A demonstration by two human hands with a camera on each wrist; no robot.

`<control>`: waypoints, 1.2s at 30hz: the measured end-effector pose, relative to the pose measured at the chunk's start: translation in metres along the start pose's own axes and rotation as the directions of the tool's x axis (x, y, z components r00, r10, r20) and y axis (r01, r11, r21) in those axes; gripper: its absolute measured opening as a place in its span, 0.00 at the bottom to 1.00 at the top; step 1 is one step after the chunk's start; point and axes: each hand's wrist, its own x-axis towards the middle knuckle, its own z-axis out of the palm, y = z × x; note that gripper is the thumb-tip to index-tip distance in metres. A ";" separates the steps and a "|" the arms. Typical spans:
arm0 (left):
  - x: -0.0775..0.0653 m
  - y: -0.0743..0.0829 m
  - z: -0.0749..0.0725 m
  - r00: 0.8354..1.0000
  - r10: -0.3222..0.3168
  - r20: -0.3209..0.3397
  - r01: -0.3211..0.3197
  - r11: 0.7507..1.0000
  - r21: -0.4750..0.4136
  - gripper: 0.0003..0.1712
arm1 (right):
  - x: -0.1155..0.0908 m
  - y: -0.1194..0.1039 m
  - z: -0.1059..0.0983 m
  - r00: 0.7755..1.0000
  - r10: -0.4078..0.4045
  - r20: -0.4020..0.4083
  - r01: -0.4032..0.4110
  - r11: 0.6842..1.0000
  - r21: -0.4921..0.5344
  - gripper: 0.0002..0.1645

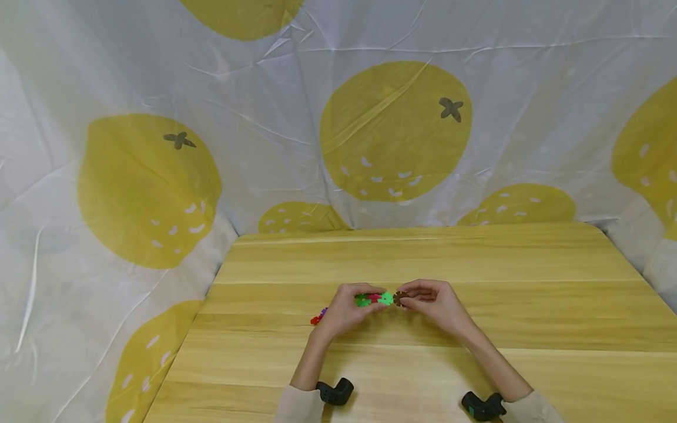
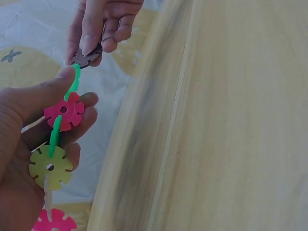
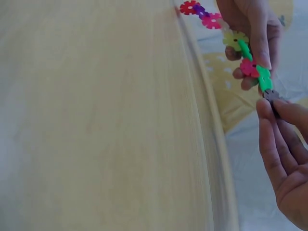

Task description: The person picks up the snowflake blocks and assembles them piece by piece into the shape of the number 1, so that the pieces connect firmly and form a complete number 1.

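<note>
My left hand (image 1: pixel 346 308) pinches a chain of notched plastic snowflake discs near its end. In the left wrist view the chain runs down along the palm: a green disc (image 2: pixel 72 86) at the top, a pink disc (image 2: pixel 63 110), another green one seen edge-on, a yellow disc (image 2: pixel 50 166), a whitish one and a second pink disc (image 2: pixel 54 221). A purple disc (image 3: pixel 201 11) and a red disc (image 3: pixel 189 7) form the far end. Between thumb and fingertips my right hand (image 1: pixel 436 302) pinches a brown disc (image 3: pixel 271 95), its edge right at the green end disc.
Both hands are over a wooden table (image 1: pixel 412 376). A black wrist device (image 1: pixel 336 392) sits by the left sleeve and another black device (image 1: pixel 483 406) by the right sleeve. Behind the table hangs a white cloth (image 1: pixel 275 123) printed with yellow lemons.
</note>
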 end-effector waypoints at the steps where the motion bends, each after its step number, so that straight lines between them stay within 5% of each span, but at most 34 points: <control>1: 0.000 0.000 0.000 1.000 -0.001 0.002 0.001 1.000 -0.002 0.15 | 0.000 -0.001 0.000 1.000 0.001 0.000 -0.001 1.000 0.015 0.14; 28: -0.001 0.001 0.000 0.999 0.050 -0.020 -0.051 0.997 -0.055 0.13 | -0.003 -0.003 0.009 0.999 -0.040 -0.006 0.040 0.992 0.123 0.15; 36: 0.001 -0.001 0.001 0.998 0.068 -0.010 -0.068 0.994 -0.084 0.11 | -0.003 -0.003 0.011 0.999 -0.040 -0.016 0.040 0.997 0.063 0.14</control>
